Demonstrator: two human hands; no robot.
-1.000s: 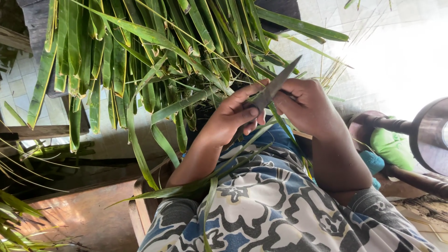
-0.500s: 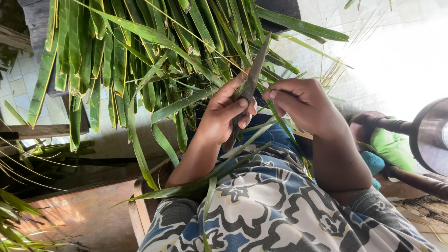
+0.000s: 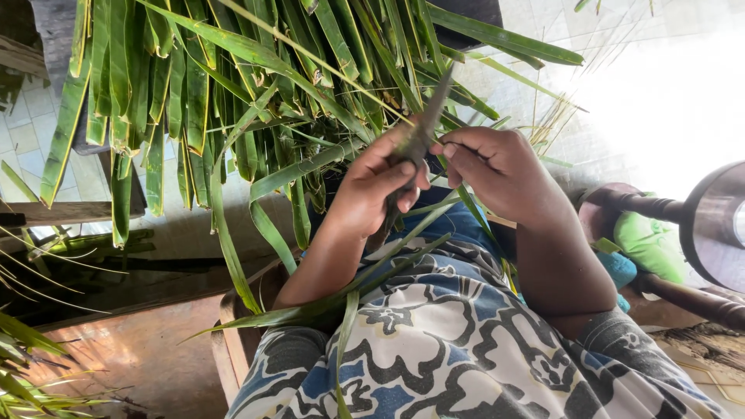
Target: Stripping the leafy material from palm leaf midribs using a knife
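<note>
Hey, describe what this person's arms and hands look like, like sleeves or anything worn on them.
Both forearms are bare, with no gloves, watch or bracelet showing on the left hand or the right hand. No rings can be made out. The only clothing nearby is a patterned fabric in white, blue and dark grey swirls, lying below the arms.

A home yard: tiled floor (image 3: 31, 124), wooden bench (image 3: 233, 341), heaped palm leaves (image 3: 233, 77).

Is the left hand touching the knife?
Touching: the head view shows the left hand wrapped around the knife, thumb pressed on it.
</note>
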